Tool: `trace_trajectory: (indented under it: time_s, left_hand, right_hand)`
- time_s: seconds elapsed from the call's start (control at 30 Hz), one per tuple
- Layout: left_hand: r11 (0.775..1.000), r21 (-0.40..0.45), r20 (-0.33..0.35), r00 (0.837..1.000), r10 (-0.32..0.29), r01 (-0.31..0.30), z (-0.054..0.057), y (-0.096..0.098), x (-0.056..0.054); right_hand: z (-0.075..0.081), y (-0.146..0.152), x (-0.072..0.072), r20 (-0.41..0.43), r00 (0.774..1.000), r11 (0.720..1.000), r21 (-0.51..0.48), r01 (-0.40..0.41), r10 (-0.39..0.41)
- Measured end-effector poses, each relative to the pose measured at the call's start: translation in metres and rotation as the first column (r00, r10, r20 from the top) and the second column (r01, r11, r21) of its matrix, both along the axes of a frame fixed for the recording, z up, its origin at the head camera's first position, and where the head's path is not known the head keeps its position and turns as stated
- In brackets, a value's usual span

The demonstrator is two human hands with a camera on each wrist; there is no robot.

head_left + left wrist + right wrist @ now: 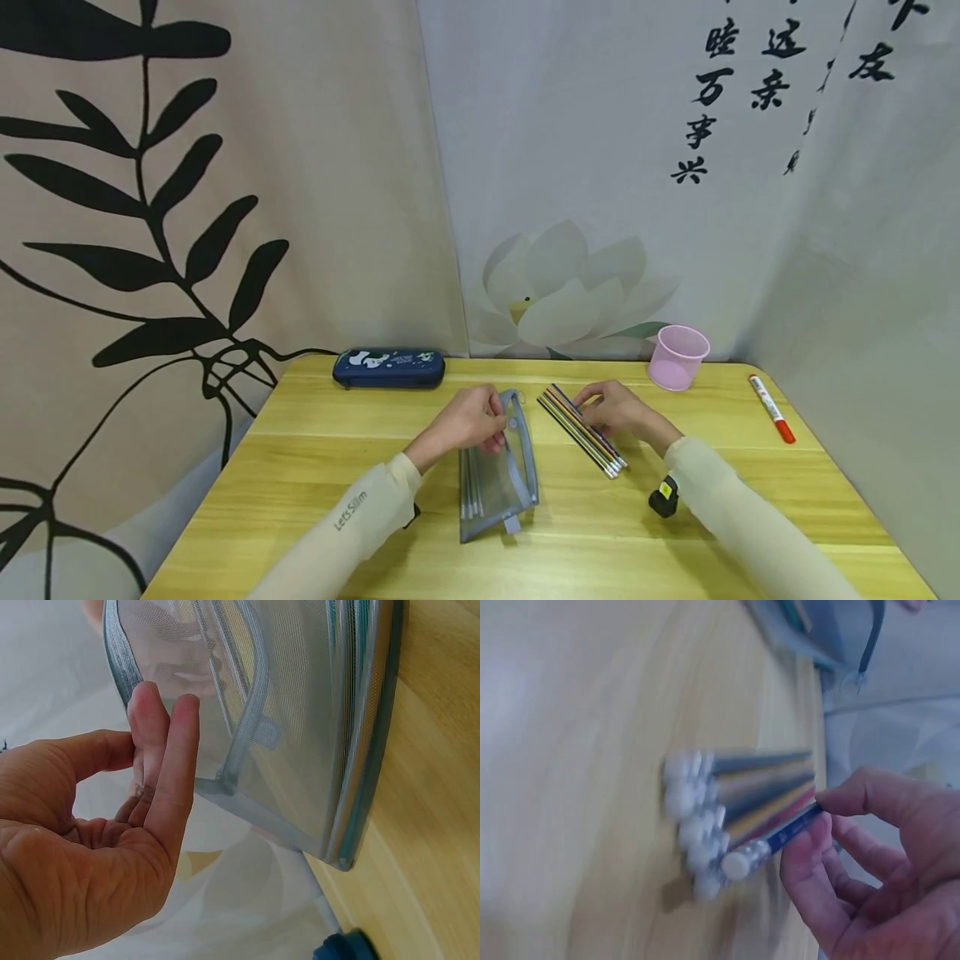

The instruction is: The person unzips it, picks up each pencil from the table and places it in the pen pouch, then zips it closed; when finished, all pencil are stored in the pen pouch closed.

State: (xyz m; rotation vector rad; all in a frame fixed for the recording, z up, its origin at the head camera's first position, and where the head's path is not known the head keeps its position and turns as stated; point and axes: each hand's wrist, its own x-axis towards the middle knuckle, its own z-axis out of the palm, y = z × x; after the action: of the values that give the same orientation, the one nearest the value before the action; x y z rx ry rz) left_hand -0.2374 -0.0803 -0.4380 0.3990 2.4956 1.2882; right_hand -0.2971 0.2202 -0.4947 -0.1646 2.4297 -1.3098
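Observation:
A grey mesh zip pouch (498, 492) stands on the table, its mouth apart, with several pencils (470, 483) showing through its left side. My left hand (472, 419) pinches the pouch's upper edge between thumb and fingers; in the left wrist view two fingers (174, 765) lie against the mesh. To the right, several pencils (573, 429) with white eraser ends lie side by side on the wood. My right hand (618, 410) pinches a blue pencil (791, 829) at the right side of that row, its eraser end raised above the others in the right wrist view.
A navy pencil case (388, 371) lies at the back left of the wooden table (315, 492). Behind my right hand stands a pink cup (677, 360). Near the right edge lies a white marker with a red cap (772, 408). Printed cloth walls (360, 208) border the table.

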Motion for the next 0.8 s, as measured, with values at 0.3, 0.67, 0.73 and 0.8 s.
trace_trajectory:
  time_s: [0.3,0.67,0.73,0.8]
  left_hand:
    - [1.000,0.018,0.037,0.999,0.019,-0.020,0.000,0.001,-0.001]
    - [0.998,0.059,0.029,0.999,0.025,-0.027,-0.004,0.002,-0.003]
    - [0.998,0.061,0.028,0.999,0.026,-0.028,-0.005,0.003,-0.004]
    - [0.998,0.063,0.030,0.999,0.029,-0.031,-0.006,0.003,-0.003]
  right_hand:
    - [0.008,-0.031,0.017,0.131,0.990,0.956,-0.292,-0.020,0.060]
    - [0.008,-0.063,0.047,0.302,0.949,0.896,-0.441,0.050,0.096]
    - [0.006,-0.067,0.050,0.310,0.946,0.888,-0.457,0.060,0.095]
    - [0.004,-0.071,0.051,0.320,0.942,0.880,-0.471,0.067,0.100]
